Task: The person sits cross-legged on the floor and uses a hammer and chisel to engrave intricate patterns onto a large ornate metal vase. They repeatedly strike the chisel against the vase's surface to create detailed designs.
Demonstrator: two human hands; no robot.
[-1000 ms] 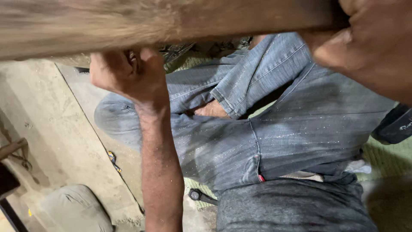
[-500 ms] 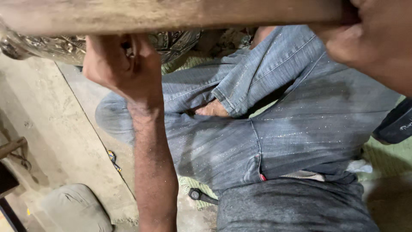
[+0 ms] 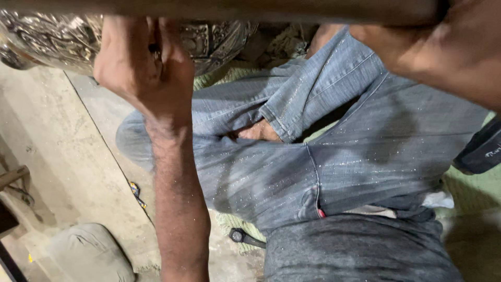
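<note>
While both hands grip a wooden beam [image 3: 235, 9], left hand [image 3: 143, 65] clenched below, right hand [image 3: 443, 47] wrapping its end, above embossed metalwork [image 3: 47, 39]

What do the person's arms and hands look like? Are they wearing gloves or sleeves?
No gloves and no sleeves in view. The left hand is bare, and its forearm is bare and a little hairy. The right hand is bare too. No watch or bracelet shows.

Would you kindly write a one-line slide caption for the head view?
Seated cross-legged in jeans, both hands, left and right, grip a wooden bar above embossed metalwork.
</note>
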